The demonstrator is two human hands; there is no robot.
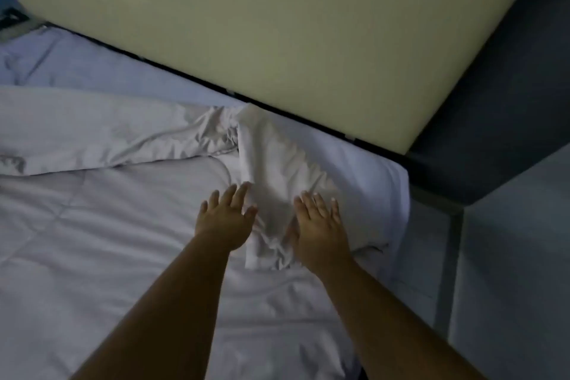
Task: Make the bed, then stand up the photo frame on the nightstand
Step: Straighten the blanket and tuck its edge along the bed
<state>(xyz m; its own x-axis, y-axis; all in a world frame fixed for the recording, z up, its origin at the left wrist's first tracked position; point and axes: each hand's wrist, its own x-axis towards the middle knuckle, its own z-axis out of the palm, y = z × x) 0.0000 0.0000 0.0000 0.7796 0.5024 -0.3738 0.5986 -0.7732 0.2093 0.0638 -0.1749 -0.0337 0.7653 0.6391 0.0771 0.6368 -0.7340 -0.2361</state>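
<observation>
Hands, left hand (224,220) and right hand (317,225), lie flat, fingers straight, on pillow (277,163).

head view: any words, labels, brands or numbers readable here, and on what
None: no text shows on the cream headboard, the white bedding or the crumpled cloth. The dark object at far left is too blurred to read.

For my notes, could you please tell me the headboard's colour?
Head view: pale yellow-cream padded headboard.
</observation>
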